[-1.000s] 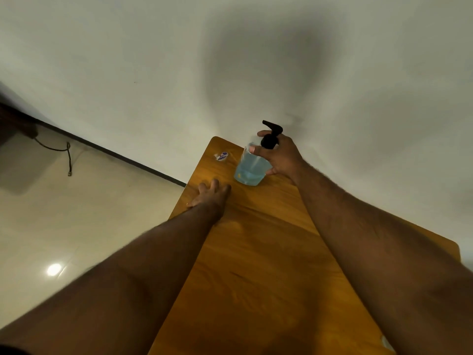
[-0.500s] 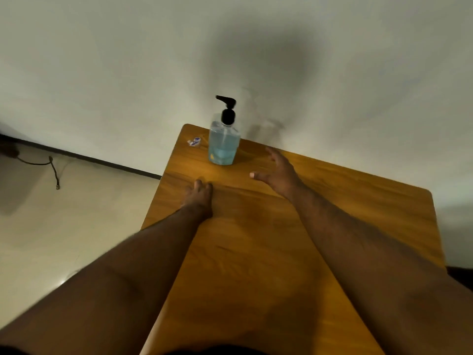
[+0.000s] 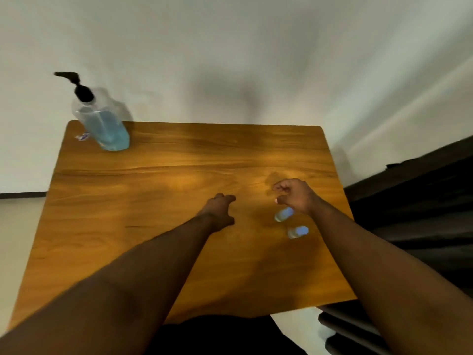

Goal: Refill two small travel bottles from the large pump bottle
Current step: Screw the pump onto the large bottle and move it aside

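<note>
Both hands empty (fingers loosely curled): left hand (image 3: 217,210), right hand (image 3: 294,194) above travel bottles (image 3: 284,214).

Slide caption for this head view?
Both hands, left and right, empty above two small blue-capped travel bottles; clear pump bottle stands far left.

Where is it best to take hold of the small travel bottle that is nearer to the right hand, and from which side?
Probably around the middle of the nearer travel bottle, from above with the right hand hovering there. It seems to lie on its side on the table, though blurred, so its round flanks are exposed.
</note>
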Tool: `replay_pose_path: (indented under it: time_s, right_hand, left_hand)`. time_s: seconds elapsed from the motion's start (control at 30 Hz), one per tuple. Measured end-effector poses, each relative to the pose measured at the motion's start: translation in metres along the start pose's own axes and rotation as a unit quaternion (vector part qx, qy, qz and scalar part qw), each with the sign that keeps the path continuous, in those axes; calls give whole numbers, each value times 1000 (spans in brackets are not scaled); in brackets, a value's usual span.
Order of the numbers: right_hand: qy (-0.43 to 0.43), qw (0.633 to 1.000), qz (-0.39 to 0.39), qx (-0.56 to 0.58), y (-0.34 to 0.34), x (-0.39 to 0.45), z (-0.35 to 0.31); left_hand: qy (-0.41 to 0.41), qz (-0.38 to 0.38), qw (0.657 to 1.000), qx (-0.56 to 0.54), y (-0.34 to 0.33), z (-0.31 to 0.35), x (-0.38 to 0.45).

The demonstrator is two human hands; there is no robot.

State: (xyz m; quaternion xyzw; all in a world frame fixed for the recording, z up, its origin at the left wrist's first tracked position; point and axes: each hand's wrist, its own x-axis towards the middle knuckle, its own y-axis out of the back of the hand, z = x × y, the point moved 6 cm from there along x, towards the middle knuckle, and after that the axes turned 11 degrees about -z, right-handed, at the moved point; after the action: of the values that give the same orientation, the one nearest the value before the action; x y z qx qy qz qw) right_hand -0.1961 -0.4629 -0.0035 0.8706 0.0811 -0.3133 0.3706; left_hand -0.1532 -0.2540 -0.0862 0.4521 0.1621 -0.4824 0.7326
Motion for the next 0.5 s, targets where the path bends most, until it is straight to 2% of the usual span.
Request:
replay_pose_path:
  time_s: [0.13,0.27,0.4,0.5]
  right_hand:
    - [-2,998,14,56,28,-24,70]
    - [-4,999,-27,46,32,-41,131]
    - [41,989,-133,43,-8,-52,158]
    - [64,990,-107,70,-34,-45,155]
  left_hand:
    - [5,5,1000,-9,-34,66,18]
    - [-5,24,999,-34,-62,109,32]
    - [-8,101,988,-117,-77,128,38]
    - [10,162,973,-166,-81,128,37]
